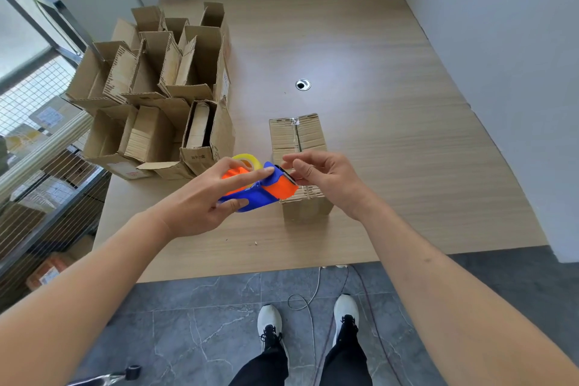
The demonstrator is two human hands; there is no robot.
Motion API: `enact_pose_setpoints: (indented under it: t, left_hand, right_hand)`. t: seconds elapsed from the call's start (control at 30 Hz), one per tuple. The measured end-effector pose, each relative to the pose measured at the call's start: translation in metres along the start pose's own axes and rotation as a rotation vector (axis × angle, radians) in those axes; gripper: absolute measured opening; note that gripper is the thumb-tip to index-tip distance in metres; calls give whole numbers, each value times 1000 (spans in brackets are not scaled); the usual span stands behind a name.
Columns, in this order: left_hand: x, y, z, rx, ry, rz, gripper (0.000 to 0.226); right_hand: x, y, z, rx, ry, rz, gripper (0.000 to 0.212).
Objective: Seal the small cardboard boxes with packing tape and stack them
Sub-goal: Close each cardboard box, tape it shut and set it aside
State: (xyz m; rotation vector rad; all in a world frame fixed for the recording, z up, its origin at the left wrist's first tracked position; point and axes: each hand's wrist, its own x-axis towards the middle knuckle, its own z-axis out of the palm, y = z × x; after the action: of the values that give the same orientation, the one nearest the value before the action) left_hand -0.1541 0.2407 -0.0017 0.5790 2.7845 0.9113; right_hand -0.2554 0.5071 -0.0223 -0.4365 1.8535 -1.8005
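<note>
A small cardboard box point(296, 138) lies on the wooden table point(391, 141) with its top flaps closed and a strip of clear tape at its far end. Over the box's near end, my left hand point(203, 197) grips a blue and orange tape dispenser point(260, 191) carrying a yellowish tape roll point(249, 159). My right hand point(326, 178) is at the dispenser's toothed cutter, thumb and forefinger pinching at the tape end there. The tape end itself is too clear to make out.
A cluster of several open cardboard boxes point(156, 94) fills the table's left side. A round cable hole point(303, 84) sits mid-table. A wire-mesh rack with parcels point(40, 147) stands to the left. Cables point(310, 294) lie on the grey floor near my feet.
</note>
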Motion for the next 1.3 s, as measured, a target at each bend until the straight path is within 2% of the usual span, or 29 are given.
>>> enact_pose_setpoints:
  t: [0.23, 0.4, 0.57, 0.7, 0.87, 1.07, 1.3]
  left_hand:
    - [5, 11, -6, 44, -26, 32, 74]
    - [7, 22, -4, 34, -35, 34, 62]
    - [17, 29, 9, 157, -23, -28, 60]
    - [24, 26, 22, 134, -105, -36, 61]
    - [25, 16, 25, 98, -132, -74, 58]
    - [8, -5, 20, 79, -184, -136, 56]
    - [7, -22, 21, 111, -202, -193, 57]
  right_hand:
    - [-3, -5, -3, -7, 83, -54, 16]
    - [-5, 0, -3, -104, 146, -74, 7]
    - [-16, 20, -1, -174, 253, 52, 8]
    - [-30, 36, -4, -203, 303, 131, 13]
    - [-42, 46, -18, -221, 493, 187, 14]
    - [-50, 61, -40, -278, 646, 263, 15]
    - [-39, 69, -38, -255, 663, 314, 16]
